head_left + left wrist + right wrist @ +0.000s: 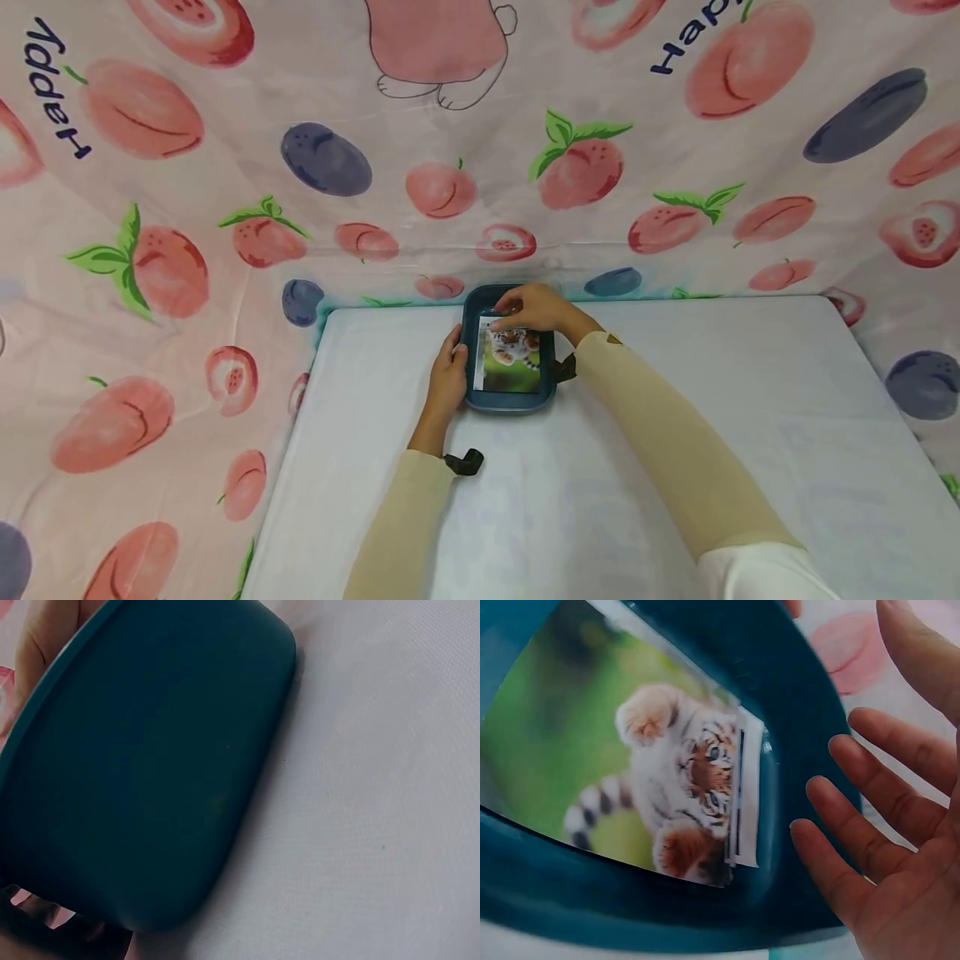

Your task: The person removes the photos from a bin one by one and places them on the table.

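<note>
Head view shows two hands with one tray (510,403) between them, smooth, teal and round-cornered. The left hand (448,375) grips the wall nearest it; the right hand (542,307), fingers parted, holds nothing above the far end, contact with the rim unclear. Beneath the right hand, inside the tray, lies one flat, rectangular tiger picture (510,367). Finely woven white cloth (390,787) covers the counter (787,417) below both hands.

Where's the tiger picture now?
In the head view, the tiger picture lies in the teal tray at the far edge of the table, right of the left hand and partly under the right hand.
</note>
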Demonstrator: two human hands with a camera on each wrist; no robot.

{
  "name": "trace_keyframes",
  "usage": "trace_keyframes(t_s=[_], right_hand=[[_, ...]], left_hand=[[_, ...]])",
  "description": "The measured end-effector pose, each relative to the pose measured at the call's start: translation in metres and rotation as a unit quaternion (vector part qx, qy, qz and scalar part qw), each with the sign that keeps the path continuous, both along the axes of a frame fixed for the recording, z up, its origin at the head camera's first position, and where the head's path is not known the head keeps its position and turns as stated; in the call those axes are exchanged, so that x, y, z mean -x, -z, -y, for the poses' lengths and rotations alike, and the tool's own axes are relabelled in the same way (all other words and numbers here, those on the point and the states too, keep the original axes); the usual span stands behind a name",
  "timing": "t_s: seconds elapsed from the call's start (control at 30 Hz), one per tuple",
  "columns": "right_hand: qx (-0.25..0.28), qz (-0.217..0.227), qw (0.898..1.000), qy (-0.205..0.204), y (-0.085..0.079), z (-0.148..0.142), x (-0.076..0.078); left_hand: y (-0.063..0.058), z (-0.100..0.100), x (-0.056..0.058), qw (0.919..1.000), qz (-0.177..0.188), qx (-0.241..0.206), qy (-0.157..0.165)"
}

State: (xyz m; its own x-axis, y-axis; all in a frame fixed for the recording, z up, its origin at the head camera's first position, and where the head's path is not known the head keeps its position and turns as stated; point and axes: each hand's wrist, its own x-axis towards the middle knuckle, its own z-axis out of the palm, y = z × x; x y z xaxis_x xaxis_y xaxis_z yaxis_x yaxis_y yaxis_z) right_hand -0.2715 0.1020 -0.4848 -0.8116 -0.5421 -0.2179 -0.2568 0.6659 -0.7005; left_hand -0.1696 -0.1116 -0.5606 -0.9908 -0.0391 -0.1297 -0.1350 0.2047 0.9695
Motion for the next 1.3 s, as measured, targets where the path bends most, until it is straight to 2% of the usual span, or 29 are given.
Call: trace_keyframes(t_s=[0.43,0.63,0.87,1.03,1.3], right_hand=[[-0.049,0.023,0.998,-0.007,0.009,0.021,0.011],[-0.083,0.027,0.996,-0.012,0.018,0.023,0.013],[-0.094,0.019,0.995,-0.012,0.025,0.025,0.012],[-0.108,0.012,0.994,-0.021,0.027,0.024,0.012],[-0.122,0.038,0.990,-0.053,0.031,0.026,0.015]], left_hand=[[0.006,-0.003,0.001,0.9997,-0.012,-0.018,-0.012],[0.008,-0.004,0.001,0.9998,-0.017,-0.006,-0.012],[0.009,-0.001,-0.001,0.9997,-0.021,0.007,-0.009],[0.009,-0.001,-0.001,0.9997,-0.024,0.008,-0.007],[0.009,-0.002,0.000,0.9997,-0.024,0.004,-0.008]])
